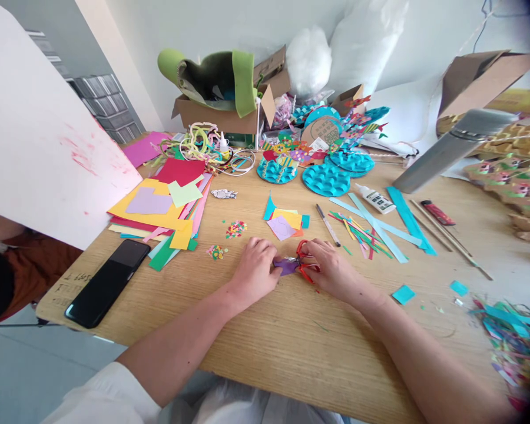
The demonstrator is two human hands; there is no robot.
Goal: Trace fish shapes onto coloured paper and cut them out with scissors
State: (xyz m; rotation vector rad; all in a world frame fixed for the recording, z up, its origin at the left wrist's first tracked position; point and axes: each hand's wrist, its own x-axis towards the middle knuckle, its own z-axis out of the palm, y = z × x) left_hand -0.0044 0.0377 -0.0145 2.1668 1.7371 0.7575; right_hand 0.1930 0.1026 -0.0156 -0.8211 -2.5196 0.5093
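Near the middle of the wooden table, my left hand (257,265) pinches a small piece of purple paper (287,267). My right hand (333,265) grips red-handled scissors (307,266), whose blades lie at the purple paper and point left. Part of the blades is hidden by the paper and my fingers. Just beyond my hands lie a lilac paper piece (281,228) with a faint drawn outline and yellow paper (288,218). Left of them are two little heaps of coloured paper bits (237,229). A pen (328,225) rests beyond my right hand.
A black phone (108,282) and stacked coloured paper (148,206) occupy the left. Rightward are paper strips (366,232), a glue bottle (375,198), a grey flask (453,150) and paper scraps (510,335). Blue egg-tray crafts (325,179) stand behind. A person's clothing shows at far left.
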